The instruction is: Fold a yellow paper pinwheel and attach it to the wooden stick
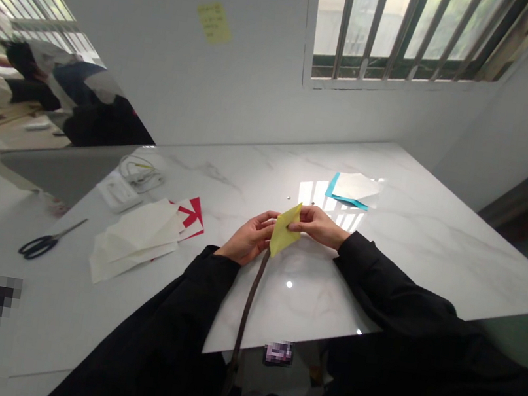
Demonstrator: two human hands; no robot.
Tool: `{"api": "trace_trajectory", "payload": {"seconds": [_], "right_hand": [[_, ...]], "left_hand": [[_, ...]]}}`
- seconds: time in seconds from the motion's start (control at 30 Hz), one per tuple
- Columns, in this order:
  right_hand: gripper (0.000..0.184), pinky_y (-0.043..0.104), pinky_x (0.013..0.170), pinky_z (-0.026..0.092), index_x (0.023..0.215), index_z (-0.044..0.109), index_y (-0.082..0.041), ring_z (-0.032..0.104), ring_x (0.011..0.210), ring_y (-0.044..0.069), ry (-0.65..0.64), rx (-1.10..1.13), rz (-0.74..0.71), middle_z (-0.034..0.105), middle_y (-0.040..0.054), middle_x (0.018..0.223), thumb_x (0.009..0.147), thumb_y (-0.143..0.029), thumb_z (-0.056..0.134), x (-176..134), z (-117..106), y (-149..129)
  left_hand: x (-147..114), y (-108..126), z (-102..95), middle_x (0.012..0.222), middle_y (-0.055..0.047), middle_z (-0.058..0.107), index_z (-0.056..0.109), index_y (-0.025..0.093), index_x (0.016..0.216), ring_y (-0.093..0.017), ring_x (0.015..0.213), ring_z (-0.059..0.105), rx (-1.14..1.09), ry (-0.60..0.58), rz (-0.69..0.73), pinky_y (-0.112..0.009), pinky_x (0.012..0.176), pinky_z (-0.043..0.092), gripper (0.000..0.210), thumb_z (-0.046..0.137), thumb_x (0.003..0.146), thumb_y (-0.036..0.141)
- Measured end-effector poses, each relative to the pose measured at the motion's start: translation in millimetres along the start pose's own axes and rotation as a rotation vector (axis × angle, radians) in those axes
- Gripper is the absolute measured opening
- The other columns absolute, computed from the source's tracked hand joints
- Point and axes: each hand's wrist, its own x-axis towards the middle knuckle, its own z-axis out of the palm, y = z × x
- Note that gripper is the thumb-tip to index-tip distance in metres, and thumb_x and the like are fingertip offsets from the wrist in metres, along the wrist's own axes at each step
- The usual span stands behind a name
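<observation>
A small piece of yellow paper (285,231), apparently folded, is held up just above the marble-patterned table (208,309). My left hand (253,236) grips its left side with curled fingers. On the right, my right hand (314,225) pinches the upper edge, thumb on the near face. Below the paper a dark brown cord or strap (252,295) runs down over the table's front edge; whether it touches my hand cannot be made out.
To the left lie cream paper sheets (133,238), red paper pieces (195,214), black-handled scissors (41,246) and a white power strip (118,195) with a coiled cable. Blue paper (333,185) under a white sheet (355,186) lies at the back right. A yellow note (215,22) hangs on the wall.
</observation>
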Motion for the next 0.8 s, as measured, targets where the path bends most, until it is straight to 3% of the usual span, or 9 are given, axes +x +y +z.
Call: {"api": "trace_trajectory", "payload": {"seconds": [0.23, 0.47, 0.8], "right_hand": [[0.044, 0.037, 0.097, 0.063, 0.111, 0.082, -0.018, 0.08, 0.096, 0.021, 0.018, 0.032, 0.022, 0.084, 0.0083, 0.108, 0.076, -0.038, 0.099, -0.5, 6.4, -0.5], [0.049, 0.038, 0.094, 0.064, 0.114, 0.078, -0.017, 0.079, 0.098, 0.022, 0.101, 0.102, 0.055, 0.083, 0.009, 0.111, 0.074, -0.036, 0.099, 2.2, 15.8, 5.0], [0.047, 0.04, 0.096, 0.064, 0.109, 0.074, -0.018, 0.078, 0.099, 0.024, 0.129, 0.145, 0.037, 0.082, 0.01, 0.109, 0.073, -0.035, 0.098, 9.0, 17.3, 11.8]], "left_hand": [[4.0, -6.5, -4.5, 0.103, -0.006, 0.083, 0.079, 0.021, 0.109, -0.019, 0.083, 0.078, 0.007, 0.066, 0.013, -0.026, 0.074, 0.06, 0.043, 0.101, 0.077, 0.04], [9.1, -8.7, 0.8, 0.113, -0.015, 0.085, 0.082, 0.015, 0.119, -0.035, 0.112, 0.08, -0.029, 0.092, 0.058, -0.042, 0.098, 0.065, 0.05, 0.099, 0.077, 0.038], [13.9, -9.8, -3.3, 0.117, -0.015, 0.085, 0.082, 0.015, 0.119, -0.035, 0.114, 0.08, -0.071, 0.12, 0.047, -0.042, 0.1, 0.065, 0.037, 0.09, 0.083, 0.023]]}}
